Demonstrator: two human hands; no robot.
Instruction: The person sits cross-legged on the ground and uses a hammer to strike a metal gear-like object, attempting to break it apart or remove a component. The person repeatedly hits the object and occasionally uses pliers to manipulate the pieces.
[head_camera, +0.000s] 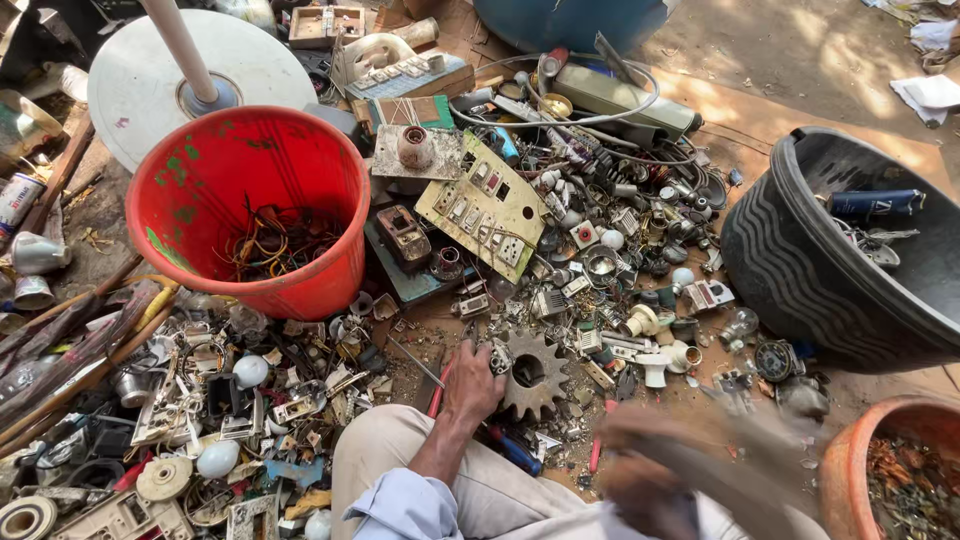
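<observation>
Two hands work at lower centre: the left hand (472, 383) grips a small metal fitting against the rusty toothed steel gear (531, 373), judged heavy and best held by its rim, while the blurred right hand (640, 462) has an unreadable grip.

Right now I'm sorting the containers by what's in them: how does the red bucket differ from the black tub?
The red bucket stands upright, tall and smooth-walled, with scuffed paint; the black tub is wider, wavy-ribbed and tipped toward the pile. The red bucket holds a tangle of wires; the black tub holds a blue can and small metal scraps. The bucket is left of the scrap, the tub right. Both look like plastic and are mostly unfilled.
</observation>
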